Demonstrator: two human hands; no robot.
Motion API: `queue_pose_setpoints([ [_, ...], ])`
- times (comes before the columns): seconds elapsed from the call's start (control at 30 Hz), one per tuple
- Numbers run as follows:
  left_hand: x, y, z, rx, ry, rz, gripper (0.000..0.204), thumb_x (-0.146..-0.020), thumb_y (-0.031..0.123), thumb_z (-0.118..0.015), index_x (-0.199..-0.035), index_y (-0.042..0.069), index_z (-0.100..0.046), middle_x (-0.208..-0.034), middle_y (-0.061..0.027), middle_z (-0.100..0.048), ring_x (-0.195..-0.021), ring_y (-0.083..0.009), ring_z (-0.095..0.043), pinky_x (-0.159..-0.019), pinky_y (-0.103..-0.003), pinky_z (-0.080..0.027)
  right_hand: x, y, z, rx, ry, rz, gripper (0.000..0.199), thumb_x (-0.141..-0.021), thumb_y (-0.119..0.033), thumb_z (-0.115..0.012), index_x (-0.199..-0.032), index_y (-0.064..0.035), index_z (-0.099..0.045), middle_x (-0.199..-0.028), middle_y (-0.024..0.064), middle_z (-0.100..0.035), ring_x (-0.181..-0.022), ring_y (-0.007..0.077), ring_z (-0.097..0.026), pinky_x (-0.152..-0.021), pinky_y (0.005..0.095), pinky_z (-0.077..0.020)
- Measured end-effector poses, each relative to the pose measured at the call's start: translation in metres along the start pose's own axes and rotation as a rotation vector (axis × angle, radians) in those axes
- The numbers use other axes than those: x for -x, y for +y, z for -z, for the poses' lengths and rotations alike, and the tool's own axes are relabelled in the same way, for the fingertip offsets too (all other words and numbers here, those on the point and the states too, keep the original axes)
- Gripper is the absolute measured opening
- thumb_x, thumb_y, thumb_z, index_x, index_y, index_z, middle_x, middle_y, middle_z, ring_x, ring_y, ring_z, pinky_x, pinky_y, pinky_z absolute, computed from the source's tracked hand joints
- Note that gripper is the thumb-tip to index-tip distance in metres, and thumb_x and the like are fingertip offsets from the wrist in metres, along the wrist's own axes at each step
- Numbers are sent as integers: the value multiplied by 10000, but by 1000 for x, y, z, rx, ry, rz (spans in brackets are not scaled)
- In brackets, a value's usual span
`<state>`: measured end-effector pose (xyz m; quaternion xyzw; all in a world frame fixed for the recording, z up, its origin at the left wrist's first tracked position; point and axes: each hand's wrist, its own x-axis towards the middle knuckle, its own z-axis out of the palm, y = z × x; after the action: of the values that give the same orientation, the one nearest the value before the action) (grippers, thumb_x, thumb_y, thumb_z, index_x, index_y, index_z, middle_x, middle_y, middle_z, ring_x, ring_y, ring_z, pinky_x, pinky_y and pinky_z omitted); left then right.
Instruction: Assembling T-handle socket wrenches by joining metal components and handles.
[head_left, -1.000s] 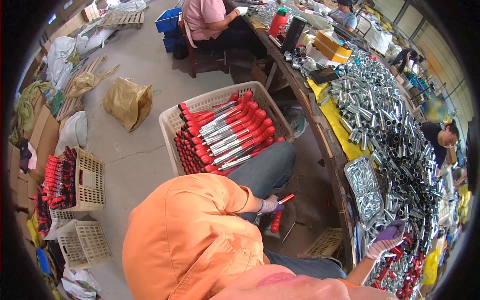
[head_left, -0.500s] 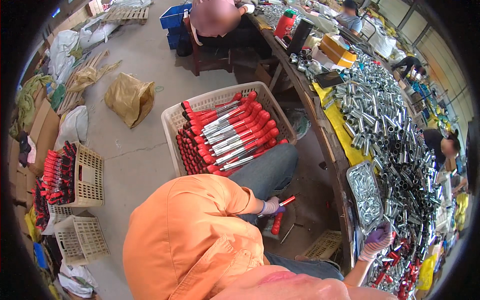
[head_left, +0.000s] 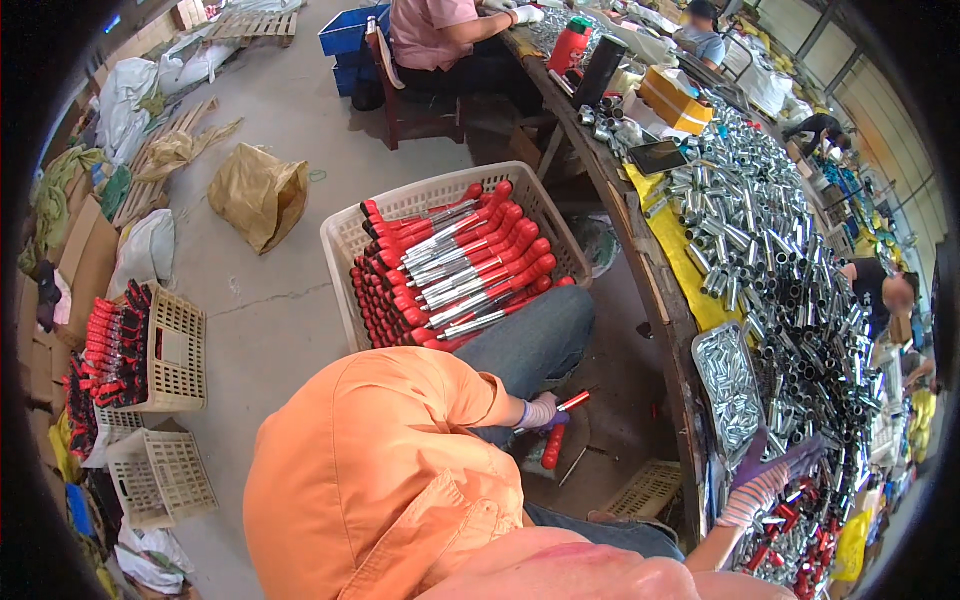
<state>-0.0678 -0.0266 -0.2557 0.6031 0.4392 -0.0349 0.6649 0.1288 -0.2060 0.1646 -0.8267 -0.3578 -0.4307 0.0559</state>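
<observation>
My left hand point(head_left: 541, 412), in a striped glove with purple fingers, is closed on red-handled metal pieces below my knee. One red piece point(head_left: 573, 402) sticks out past the fingers, and another red handle point(head_left: 553, 447) points down beneath them; how the two join is hidden. My right hand point(head_left: 768, 483), gloved alike, is over the worktop with its purple fingers spread and nothing visible in them. It lies between a metal tray of small silver pins point(head_left: 730, 385) and a heap of small red and silver parts point(head_left: 785, 530). Silver tubes point(head_left: 810, 340) are piled beyond its fingertips.
A pale crate point(head_left: 345, 235) full of red-and-silver tools stands beyond my knee. The table's worn edge point(head_left: 650, 270) curves along my right. More crates point(head_left: 180, 365) stand at left, near a brown sack point(head_left: 258, 198). Another person point(head_left: 435, 35) sits at the far table end.
My right hand has opened from a pinch and reached right, away from the pin tray. My left hand stays put. The far seated person's head and torso have shifted up out of view.
</observation>
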Motion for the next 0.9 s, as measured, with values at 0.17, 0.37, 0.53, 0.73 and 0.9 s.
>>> queue_pose_setpoints([
  [0.17, -4, 3, 0, -177, 6, -78, 247, -755, 319, -738, -844, 100, -664, -689, -76, -634, -605, -232, -613, -586, -389, -499, 32, 63, -54, -718, -233, -414, 360, -960, -171, -551, -1262, 25, -570, -1134, 163, -651, -1028, 247, -603, -889, 326, -462],
  [0.37, 1, 7, 5, -116, -23, -55, 275, -752, 313, -750, -875, 85, -659, -678, -90, -632, -567, -248, -606, -551, -398, -501, 36, 73, -50, -1231, 64, -767, 405, -948, -250, -527, -1308, -71, -573, -853, -31, -607, -640, 62, -488, -534, 227, -376],
  [0.53, 7, 13, 4, -89, -3, -24, 321, -720, 321, -770, -884, 70, -653, -687, -99, -628, -578, -241, -599, -562, -396, -503, 41, 82, -31, -1419, -25, -737, 427, -962, -353, -508, -1244, -49, -610, -880, -12, -641, -706, 107, -577, -611, 259, -468],
  [0.73, 13, 24, 4, -60, -48, 18, 332, -705, 346, -755, -873, 79, -652, -738, -91, -645, -652, -233, -626, -629, -386, -516, 43, 46, -17, -814, 267, -226, 302, -968, -269, -467, -892, -51, -662, -700, 40, -607, -587, 173, -544, -541, 293, -424],
  [0.9, 8, 13, 4, -149, -54, -45, 385, -703, 410, -762, -854, 66, -677, -703, -114, -658, -650, -237, -648, -605, -396, -513, 20, 6, 10, -614, 136, 25, 355, -963, -13, -378, -1302, 52, -460, -1149, 243, -613, -1018, 357, -630, -908, 393, -485],
])
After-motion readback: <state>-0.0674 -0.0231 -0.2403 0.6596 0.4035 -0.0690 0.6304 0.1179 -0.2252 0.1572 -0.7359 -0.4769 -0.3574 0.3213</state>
